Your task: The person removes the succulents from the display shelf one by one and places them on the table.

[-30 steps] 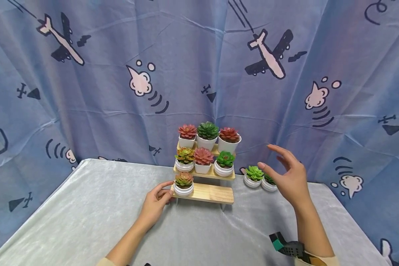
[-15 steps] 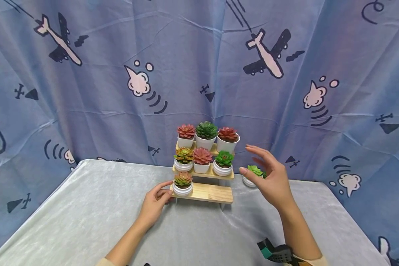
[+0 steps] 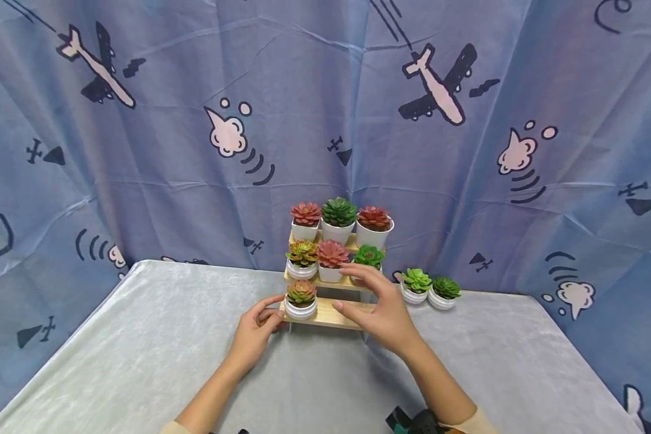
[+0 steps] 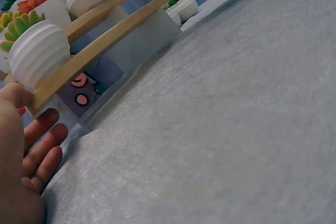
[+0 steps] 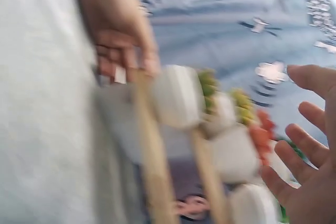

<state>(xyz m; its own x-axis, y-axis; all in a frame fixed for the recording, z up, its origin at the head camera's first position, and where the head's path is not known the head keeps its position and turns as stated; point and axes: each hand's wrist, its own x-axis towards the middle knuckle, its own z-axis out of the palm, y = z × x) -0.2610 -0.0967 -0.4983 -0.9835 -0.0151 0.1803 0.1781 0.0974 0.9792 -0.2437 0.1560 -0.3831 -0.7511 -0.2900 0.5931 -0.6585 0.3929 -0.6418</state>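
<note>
A three-tier plant stand with wooden shelves [image 3: 331, 320] holds potted succulents. My left hand [image 3: 255, 328] grips the left end of its bottom shelf, thumb at the board's edge in the left wrist view. Beside that hand, a reddish-green succulent in a white ribbed pot [image 3: 301, 301] sits at the shelf's left. My right hand [image 3: 382, 310] hovers before the right part of the stand, thumb and fingers spread with nothing between them. It partly hides the green succulent [image 3: 369, 256] on the middle tier. The right wrist view, blurred, shows its fingers [image 5: 304, 163] apart.
On the cloth-covered table [image 3: 141, 337], right of the stand, sit a light green succulent [image 3: 416, 281] and a dark green succulent [image 3: 445, 289] in white pots. Two red succulents and a green succulent [image 3: 339, 212] fill the top tier. A patterned curtain [image 3: 304, 120] hangs behind.
My right hand has moved left, from near the two loose potted succulents to the stand's right side, uncovering both. My left hand stays at the bottom shelf's end.
</note>
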